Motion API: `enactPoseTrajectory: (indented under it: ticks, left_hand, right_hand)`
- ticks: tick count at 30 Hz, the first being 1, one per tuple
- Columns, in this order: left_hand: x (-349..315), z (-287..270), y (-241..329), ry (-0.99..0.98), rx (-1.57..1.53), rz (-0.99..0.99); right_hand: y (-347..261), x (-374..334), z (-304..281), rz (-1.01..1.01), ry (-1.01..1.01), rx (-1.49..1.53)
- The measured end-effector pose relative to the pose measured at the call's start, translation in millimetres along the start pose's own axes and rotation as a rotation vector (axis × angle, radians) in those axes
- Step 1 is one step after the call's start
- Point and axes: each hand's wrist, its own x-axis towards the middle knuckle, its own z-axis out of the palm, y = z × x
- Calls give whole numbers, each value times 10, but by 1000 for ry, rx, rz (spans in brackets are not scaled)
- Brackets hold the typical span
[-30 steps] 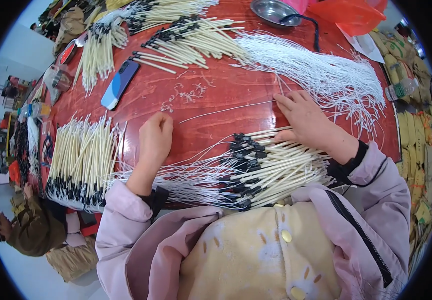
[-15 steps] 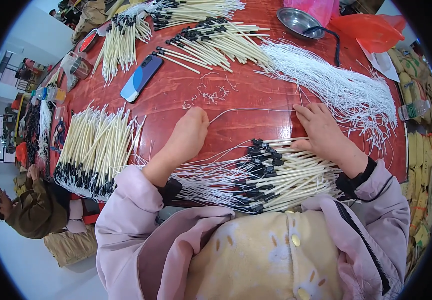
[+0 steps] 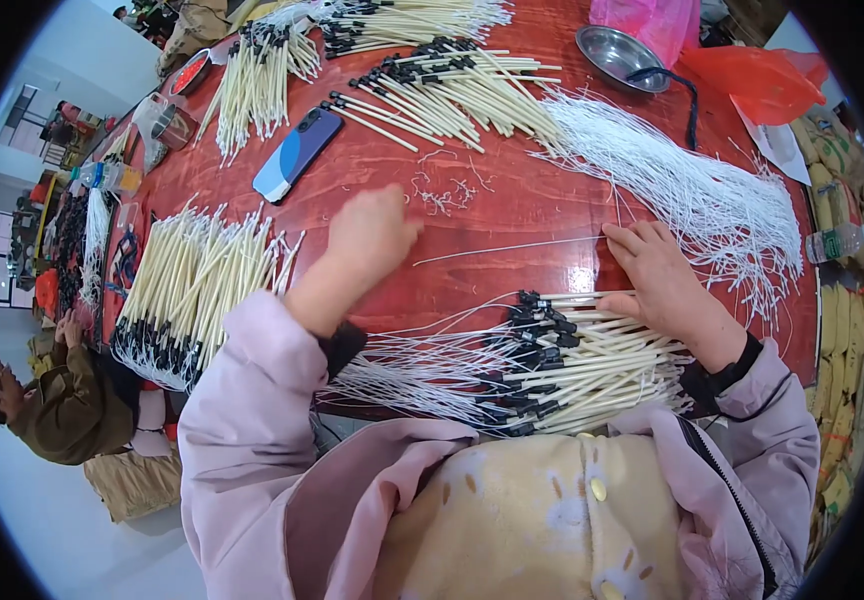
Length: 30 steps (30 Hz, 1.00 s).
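Note:
A single white string stretches across the red tabletop. Its right end meets the fingertips of my right hand, where the index finger bends over it and the thumb sits apart by the sticks. My left hand, curled and slightly blurred, hovers near the string's loose left end; its fingertips are hidden. Close to me lies a pile of pale sticks with black ends and long white strings trailing left. Beyond my right hand spreads a thick bundle of white strings.
Stick bundles stand at left and lie at the far side. A blue phone, string scraps, a metal bowl and a red plastic bag rest on the table. Another person sits at left.
My left hand has moved slightly up and off the string, whose left end now lies free and straighter on the table. My right hand stays at the string's other end. The view has shifted slightly.

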Motion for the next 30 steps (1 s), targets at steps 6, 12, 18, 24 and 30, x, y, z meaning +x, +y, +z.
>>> enactPoseTrajectory:
  ticks: [6,12,18,24,30]
  left_hand:
    - [895,3,-534,407,329,330]
    - [1310,-57,-638,318,501,641]
    - [1339,-80,-541,359,497,745]
    - [928,-422,-196,477,250,709]
    - [-165,-192,-223,343,-277,283]
  right_hand:
    - [-76,43,-2,-26,8,-46]
    - [-82,42,-1,-10,4,-34]
    - [-75,26,41,3,16,-34]
    - [-127,86,-20,10,1,5]
    - [-62,38,27,17,6,18]
